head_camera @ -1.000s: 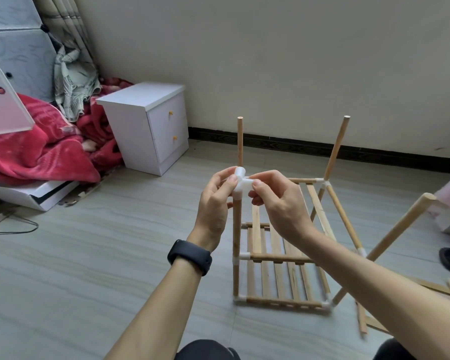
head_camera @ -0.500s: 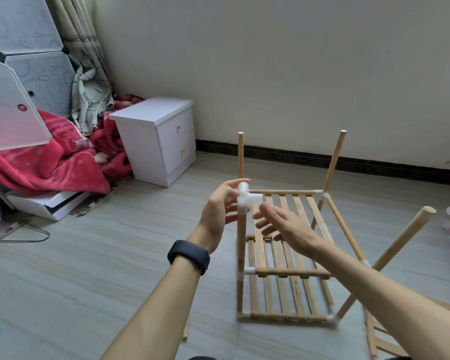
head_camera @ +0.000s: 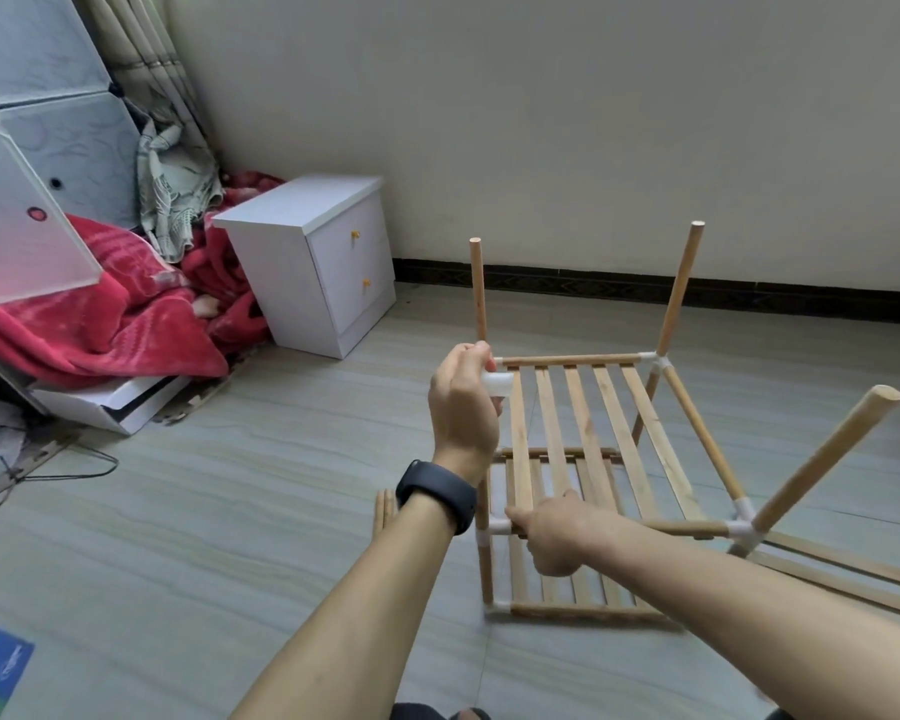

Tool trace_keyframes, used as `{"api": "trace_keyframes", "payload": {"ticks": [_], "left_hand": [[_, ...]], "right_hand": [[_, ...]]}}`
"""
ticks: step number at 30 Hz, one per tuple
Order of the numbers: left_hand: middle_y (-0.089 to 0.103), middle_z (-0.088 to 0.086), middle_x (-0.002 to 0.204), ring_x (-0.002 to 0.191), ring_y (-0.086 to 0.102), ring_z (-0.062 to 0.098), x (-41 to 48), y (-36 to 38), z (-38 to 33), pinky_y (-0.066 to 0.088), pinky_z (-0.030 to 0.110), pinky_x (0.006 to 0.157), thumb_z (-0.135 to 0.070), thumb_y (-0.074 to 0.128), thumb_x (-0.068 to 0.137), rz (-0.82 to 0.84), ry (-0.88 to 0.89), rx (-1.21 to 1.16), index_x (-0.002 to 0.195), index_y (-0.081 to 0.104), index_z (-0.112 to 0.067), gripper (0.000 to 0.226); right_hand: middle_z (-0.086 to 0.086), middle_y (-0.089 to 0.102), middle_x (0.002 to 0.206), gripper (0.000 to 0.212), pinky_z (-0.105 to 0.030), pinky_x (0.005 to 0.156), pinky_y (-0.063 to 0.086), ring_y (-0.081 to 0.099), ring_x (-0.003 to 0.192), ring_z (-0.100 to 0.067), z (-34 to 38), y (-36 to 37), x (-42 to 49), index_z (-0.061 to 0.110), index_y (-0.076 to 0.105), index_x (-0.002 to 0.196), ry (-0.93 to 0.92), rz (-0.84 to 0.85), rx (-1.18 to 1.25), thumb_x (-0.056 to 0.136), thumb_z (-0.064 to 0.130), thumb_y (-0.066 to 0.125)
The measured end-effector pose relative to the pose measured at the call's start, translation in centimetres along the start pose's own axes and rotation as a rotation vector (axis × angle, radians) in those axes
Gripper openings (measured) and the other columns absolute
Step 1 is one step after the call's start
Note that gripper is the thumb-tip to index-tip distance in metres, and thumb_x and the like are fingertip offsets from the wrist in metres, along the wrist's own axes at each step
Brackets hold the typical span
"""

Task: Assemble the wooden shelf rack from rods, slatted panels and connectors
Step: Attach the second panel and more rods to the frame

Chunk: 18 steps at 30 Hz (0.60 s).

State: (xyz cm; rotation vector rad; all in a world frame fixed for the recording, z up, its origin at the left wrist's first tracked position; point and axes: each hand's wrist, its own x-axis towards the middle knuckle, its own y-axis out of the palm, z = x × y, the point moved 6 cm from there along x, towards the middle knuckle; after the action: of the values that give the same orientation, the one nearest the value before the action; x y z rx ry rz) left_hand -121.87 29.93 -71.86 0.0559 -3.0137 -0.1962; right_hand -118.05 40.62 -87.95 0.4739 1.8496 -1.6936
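Rack was pale natural wood; connectors white. Watch black. Nightstand white, knobs yellow. Blanket red. Floor showed grey wood-grain streaks. Skirting dark, patterned.

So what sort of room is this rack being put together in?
Most likely a bedroom in a home, with the work done on the floor: a white bedside cabinet stands near the wall, a red blanket lies heaped beside it, and a plastic panel wardrobe stands at the left.
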Motion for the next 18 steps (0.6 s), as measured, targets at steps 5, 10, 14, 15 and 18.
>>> {"api": "trace_keyframes", "payload": {"ticks": [5, 10, 14, 15, 18], "left_hand": [[0.046, -0.011, 0.056, 0.056, 0.048, 0.011, -0.5, 0.8, 0.0, 0.040, 0.029, 0.053, -0.039, 0.043, 0.086, -0.009, 0.007, 0.008, 0.071, 0.047, -0.018, 0.026], [0.044, -0.004, 0.062, 0.068, 0.046, 0.023, -0.8, 0.8, -0.1, 0.037, 0.043, 0.066, -0.039, 0.043, 0.087, -0.042, 0.021, 0.020, 0.069, 0.046, -0.018, 0.028], [0.049, -0.016, 0.051, 0.052, 0.050, 0.006, -0.5, 0.7, 0.1, 0.040, 0.035, 0.058, -0.039, 0.042, 0.086, -0.036, 0.013, 0.001, 0.069, 0.046, -0.018, 0.028], [0.050, -0.017, 0.051, 0.050, 0.049, 0.003, -0.4, 0.6, 0.1, 0.041, 0.034, 0.057, -0.039, 0.042, 0.087, -0.035, 0.017, 0.001, 0.069, 0.046, -0.019, 0.028], [0.050, -0.016, 0.051, 0.048, 0.049, 0.000, -0.2, 0.4, 0.2, 0.041, 0.026, 0.052, -0.040, 0.042, 0.087, -0.029, 0.036, 0.006, 0.070, 0.046, -0.019, 0.027]], "right_hand": [[0.001, 0.052, 0.081, 0.035, -0.027, 0.053, 0.039, 0.049, 0.065, -0.013, -0.7, -0.5, -0.8, 0.025, 0.052, 0.136, -0.035, -0.202, -0.054, 0.104, 0.013, 0.047], [0.001, 0.046, 0.074, 0.030, -0.026, 0.048, 0.030, 0.043, 0.060, -0.013, -0.7, -0.6, -1.4, 0.022, 0.051, 0.135, -0.072, -0.290, -0.109, 0.107, 0.016, 0.044], [0.001, 0.045, 0.074, 0.027, -0.027, 0.048, 0.028, 0.041, 0.059, -0.012, -0.5, -0.6, -1.3, 0.021, 0.052, 0.132, -0.078, -0.329, -0.100, 0.107, 0.017, 0.043], [0.002, 0.045, 0.074, 0.026, -0.026, 0.048, 0.028, 0.042, 0.059, -0.012, -0.4, -0.7, -1.3, 0.020, 0.053, 0.131, -0.081, -0.336, -0.090, 0.107, 0.018, 0.044], [0.002, 0.046, 0.075, 0.024, -0.026, 0.048, 0.029, 0.043, 0.060, -0.011, -0.2, -0.7, -1.0, 0.020, 0.054, 0.128, -0.083, -0.349, -0.070, 0.108, 0.020, 0.043]]}}
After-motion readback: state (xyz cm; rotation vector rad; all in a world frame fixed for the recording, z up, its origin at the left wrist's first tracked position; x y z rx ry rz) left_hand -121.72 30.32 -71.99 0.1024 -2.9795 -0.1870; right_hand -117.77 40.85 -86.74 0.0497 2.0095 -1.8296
